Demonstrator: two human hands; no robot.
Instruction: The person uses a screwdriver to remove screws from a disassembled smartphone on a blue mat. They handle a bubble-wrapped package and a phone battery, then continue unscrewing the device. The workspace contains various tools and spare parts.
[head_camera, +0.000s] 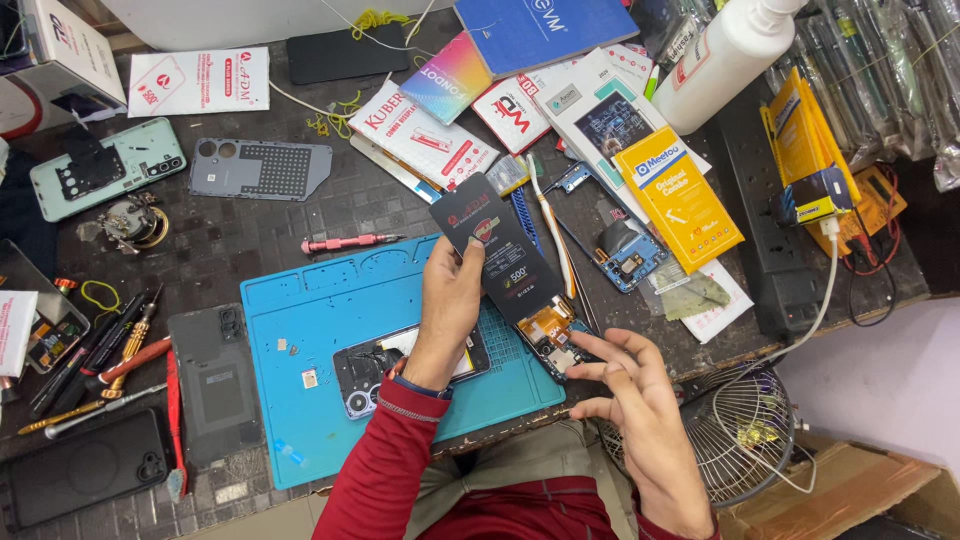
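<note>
My left hand (447, 305) holds up a black phone battery (497, 250) with red and white print, gripping its lower left edge above the blue work mat (300, 400). An orange flex part and a small circuit board (552, 335) hang at the battery's lower end. My right hand (630, 385) reaches to that board, its fingertips touching it. Under my left wrist an opened phone (370, 372) lies on the mat with its camera rings showing.
Phone back covers (258, 168), a green phone frame (105, 170), a grey back panel (215, 385) and a dark phone (85, 465) lie at left with screwdrivers (350, 242) and tweezers. Packaging boxes (678, 195), a white bottle (725, 55), a power strip (775, 270) and a small fan (740, 430) stand at right.
</note>
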